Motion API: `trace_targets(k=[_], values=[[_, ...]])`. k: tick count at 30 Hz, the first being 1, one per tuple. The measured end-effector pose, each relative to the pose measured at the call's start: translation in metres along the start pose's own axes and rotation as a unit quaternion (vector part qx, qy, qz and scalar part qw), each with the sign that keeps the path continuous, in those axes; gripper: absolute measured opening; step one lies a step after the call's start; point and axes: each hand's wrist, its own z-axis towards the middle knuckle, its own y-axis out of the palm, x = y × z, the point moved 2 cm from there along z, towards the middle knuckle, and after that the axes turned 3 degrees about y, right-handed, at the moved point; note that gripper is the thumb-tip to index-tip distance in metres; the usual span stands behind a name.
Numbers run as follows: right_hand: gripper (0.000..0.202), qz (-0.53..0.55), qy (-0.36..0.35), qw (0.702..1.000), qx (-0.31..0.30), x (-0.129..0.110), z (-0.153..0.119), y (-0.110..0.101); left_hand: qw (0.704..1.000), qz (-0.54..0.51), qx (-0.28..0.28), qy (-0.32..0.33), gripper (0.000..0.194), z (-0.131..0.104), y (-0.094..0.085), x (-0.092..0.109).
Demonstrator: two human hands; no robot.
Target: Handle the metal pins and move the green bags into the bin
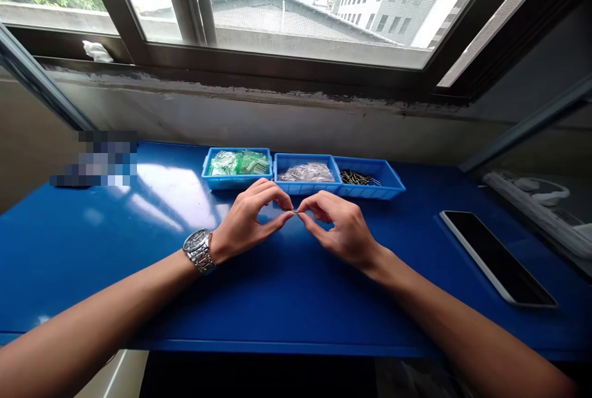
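My left hand (252, 213), with a metal wristwatch (198, 250) at its wrist, pinches one end of a small thin metallic piece (295, 211). The other end sits between thumb and forefinger of my right hand (340, 225). Both hands meet above the blue table, just in front of the bins; the piece is too small to name and mostly covered by fingertips. Behind them, a blue bin (217, 183) holds green and clear packets. Beside it, another blue bin (305, 188) contains small clear packets, and a third bin (393, 185) holds dark, slim metal pins.
A phone (499, 256) with a dark screen lies on the blue table (277, 305) at the right. A blurred-out object (99, 160) is at the far left. Clear plastic bags (541, 200) lie by the right side. A wall and window (300, 28) rise behind the bins.
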Motion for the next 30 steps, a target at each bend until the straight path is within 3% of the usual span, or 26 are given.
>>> trace_targets(k=[5, 11, 16, 19, 24, 30], values=[[0.006, -0.005, -0.027, 0.998, 0.052, -0.008, -0.002, -0.002, 1.000, -0.004, -0.019, -0.003, 0.011, -0.002, 0.004, -0.002], [0.004, 0.000, -0.072, 0.996, 0.044, -0.016, -0.004, 0.001, 0.998, -0.025, -0.057, 0.014, 0.005, -0.004, 0.009, 0.002], [0.006, -0.001, -0.018, 0.998, 0.055, -0.012, -0.001, -0.005, 0.999, -0.026, -0.015, -0.011, 0.003, -0.002, 0.005, 0.005], [0.005, 0.006, 0.014, 1.000, 0.027, -0.007, -0.001, -0.003, 0.999, -0.030, 0.014, -0.015, 0.005, -0.001, 0.003, 0.005], [0.005, 0.031, 0.028, 0.999, -0.013, -0.002, -0.002, 0.005, 0.999, -0.036, 0.008, 0.002, 0.008, -0.002, 0.004, 0.006], [0.002, 0.016, 0.011, 0.999, 0.050, -0.008, -0.002, -0.003, 0.999, -0.039, 0.017, -0.003, 0.003, -0.002, 0.003, 0.005]])
